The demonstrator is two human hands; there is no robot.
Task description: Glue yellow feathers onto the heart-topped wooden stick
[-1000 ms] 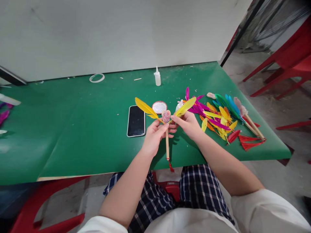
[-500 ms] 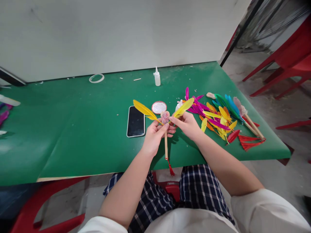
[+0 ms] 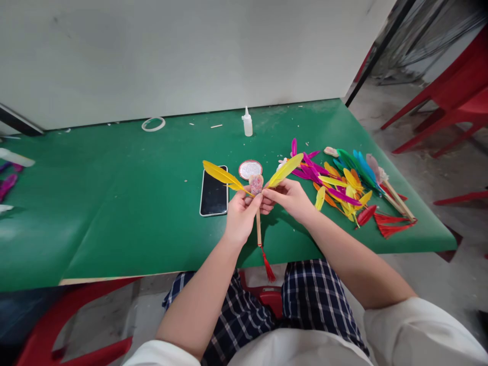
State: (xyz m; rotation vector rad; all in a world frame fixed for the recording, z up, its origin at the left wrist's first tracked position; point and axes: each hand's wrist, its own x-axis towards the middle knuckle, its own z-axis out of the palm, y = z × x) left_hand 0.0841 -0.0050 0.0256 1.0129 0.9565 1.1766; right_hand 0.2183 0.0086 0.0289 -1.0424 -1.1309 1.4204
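My left hand (image 3: 241, 213) is closed around a thin wooden stick (image 3: 259, 229) with a pink heart-shaped top (image 3: 256, 184) and a red tassel (image 3: 268, 265) hanging below the table edge. A yellow feather (image 3: 221, 176) sticks out to the left from the heart. My right hand (image 3: 290, 198) pinches the quill of a second yellow feather (image 3: 285, 170) against the heart, fanning it up to the right. Both hands are held just above the green table (image 3: 114, 203), near its front edge.
A black phone (image 3: 214, 190) lies left of my hands, with a small round lid (image 3: 250, 169) beside it. A white glue bottle (image 3: 247, 123) and a white ring (image 3: 153, 124) stand farther back. A pile of coloured feathers (image 3: 343, 185) and more sticks (image 3: 398, 199) lie at the right. Red chairs (image 3: 450, 96) stand beyond.
The stick with its feathers has shifted slightly left, and both hands have moved with it. The tassel hangs a little lower.
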